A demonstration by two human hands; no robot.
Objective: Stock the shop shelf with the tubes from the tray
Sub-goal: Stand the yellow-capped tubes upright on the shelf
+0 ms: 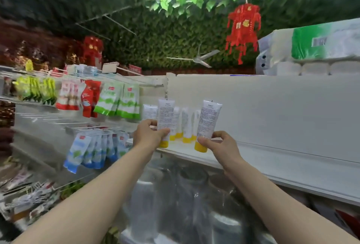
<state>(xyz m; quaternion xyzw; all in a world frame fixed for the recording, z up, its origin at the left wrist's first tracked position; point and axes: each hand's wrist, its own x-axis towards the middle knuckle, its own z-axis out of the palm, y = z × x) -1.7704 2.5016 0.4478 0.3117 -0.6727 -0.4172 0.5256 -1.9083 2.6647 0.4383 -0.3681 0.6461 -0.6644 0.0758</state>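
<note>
Tubes [165,115] stand seemingly upright, caps [201,147] down, in left hand [150,136], right hand [220,146].

Smooth white plastic on the tubes [165,115], a soft sheen, yellow caps [200,147] glossy. The shelf [263,163] reads matt white, painted metal by the look. Hanging pouches [116,101] in shiny film; toilet-roll pack [311,48] in glossy plastic wrap.

Left hand [150,136] and right hand [218,144] each grip an upright white tube (yellow cap down) over the shelf [194,155].
</note>
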